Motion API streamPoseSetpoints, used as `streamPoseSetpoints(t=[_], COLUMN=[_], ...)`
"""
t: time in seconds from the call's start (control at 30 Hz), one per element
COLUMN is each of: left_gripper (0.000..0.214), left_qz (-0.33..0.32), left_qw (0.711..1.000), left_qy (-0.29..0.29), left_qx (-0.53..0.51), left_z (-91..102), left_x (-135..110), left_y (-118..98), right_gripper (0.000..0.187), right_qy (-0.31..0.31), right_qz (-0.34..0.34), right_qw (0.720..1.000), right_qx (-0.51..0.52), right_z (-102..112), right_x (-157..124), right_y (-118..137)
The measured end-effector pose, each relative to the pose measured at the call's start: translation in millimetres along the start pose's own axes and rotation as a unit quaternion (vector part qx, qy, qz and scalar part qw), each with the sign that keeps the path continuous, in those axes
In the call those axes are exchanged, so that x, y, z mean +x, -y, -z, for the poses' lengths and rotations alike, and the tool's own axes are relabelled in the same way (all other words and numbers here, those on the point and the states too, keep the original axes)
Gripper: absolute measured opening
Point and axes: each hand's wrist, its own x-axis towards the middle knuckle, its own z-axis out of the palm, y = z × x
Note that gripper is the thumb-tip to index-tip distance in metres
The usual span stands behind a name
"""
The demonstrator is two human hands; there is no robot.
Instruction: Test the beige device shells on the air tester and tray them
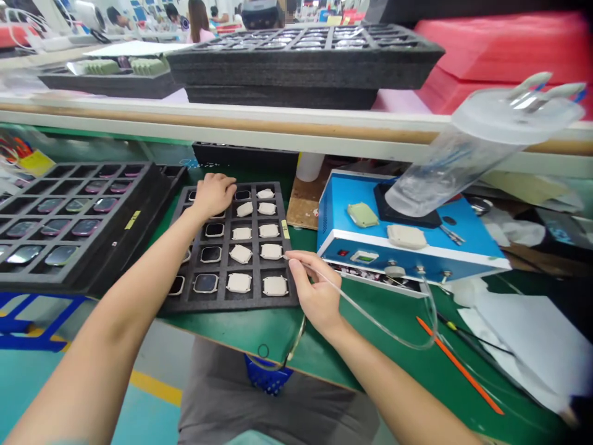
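Black foam grid tray (pixel 109 250) at left. Our left hand (pixel 214 198) covers far-left cells of the charcoal foam tray (pixel 231 303) at centre; can't tell if it grips anything. Beige rounded-square case (pixel 271 251) sits in its right column; our right hand (pixel 319 290) pinches a thin clear tube (pixel 370 322) just beside. Blue metal box (pixel 370 233) far right.

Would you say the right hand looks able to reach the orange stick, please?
Probably yes: most of the orange stick lies uncovered beside the right forearm, though the right hand holds a clear tube looping near the stick's far end.
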Motion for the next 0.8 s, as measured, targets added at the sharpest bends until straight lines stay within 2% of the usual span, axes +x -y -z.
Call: streamPoseSetpoints(t=[0.13,0.3,0.37,0.43,0.53,0.6,0.7,0.8], left_gripper=[0.051,0.054,0.055,0.058,0.048,0.04,0.044,0.048], left_qz=[0.06,0.092,0.077,0.027,-0.064,-0.09,-0.097,-0.068], left_qw=[0.998,0.994,0.995,0.998,0.997,0.994,0.993,0.995], left_qy=[-0.011,-0.023,-0.032,-0.032,0.012,0.046,0.06,0.045], left_qx=[0.031,0.059,0.06,0.053,0.038,0.034,0.038,0.055], left_z=[-10.5,-11.8,-5.6,-0.9,-0.4,-1.5,0.2,4.8], left_x=[-9.3,-47.7,-64.0,-75.8,-83.8,-84.6,-80.4,-66.3], left_y=[8.8,6.1,-2.0,-15.3,-36.7,-44.3,-40.3,-28.1], right_gripper=[0.016,0.017,0.018,0.019,0.021,0.021,0.02,0.018], right_qy=[-0.003,0.0,0.006,0.011,0.012,0.012,0.018,0.027], right_qz=[-0.01,-0.012,-0.02,-0.026,-0.025,-0.024,-0.023,-0.017], right_qw=[1.0,0.999,0.999,0.999,0.999,0.999,0.999,0.999], right_qx=[0.013,0.038,0.04,0.038,0.031,0.024,0.019,0.019], right_z=[0.8,1.1,1.5,1.6,0.9,0.1,-0.7,-0.7], right_x=[-1.4,-4.3,-5.3,-6.3,-8.0,-8.9,-9.1,-8.3], right_y=[6.5,16.7,18.3,18.4,17.4,17.6,19.4,20.9])
